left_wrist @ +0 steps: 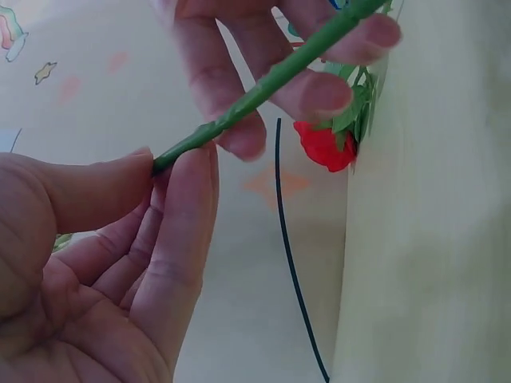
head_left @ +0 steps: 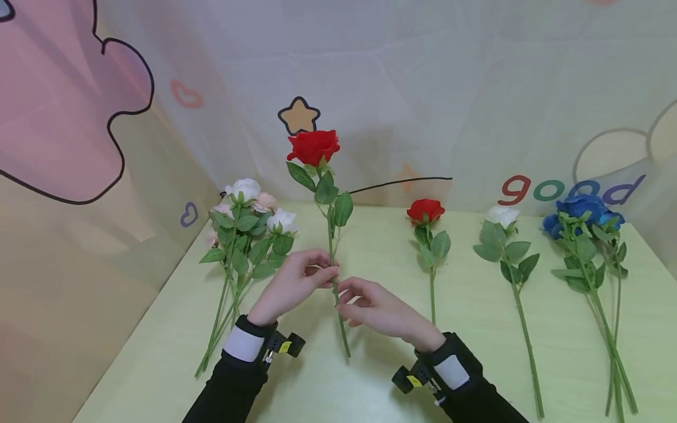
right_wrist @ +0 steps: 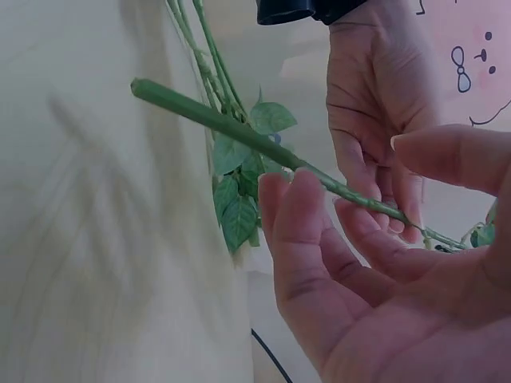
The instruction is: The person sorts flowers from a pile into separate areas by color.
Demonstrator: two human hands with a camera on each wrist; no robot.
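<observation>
A single red rose [head_left: 314,148] on a long green stem stands nearly upright above the table. My left hand [head_left: 297,283] pinches its stem between thumb and fingers, partway down below the leaves. Just below that grip, my right hand [head_left: 379,306] has its fingers at the stem. In the right wrist view the right thumb [right_wrist: 455,155] stays apart from the green stem [right_wrist: 231,128], while the relaxed fingers [right_wrist: 299,231] lie right along it. The left wrist view shows the left thumb [left_wrist: 96,195] pressing the stem against the fingers.
White and pink flowers [head_left: 245,220] lie bunched at the left of the table [head_left: 307,393]. A second red rose [head_left: 425,210] lies right of the hands. Farther right are a white rose [head_left: 502,216] and several blue roses [head_left: 582,208]. A printed cloth [head_left: 402,88] hangs behind.
</observation>
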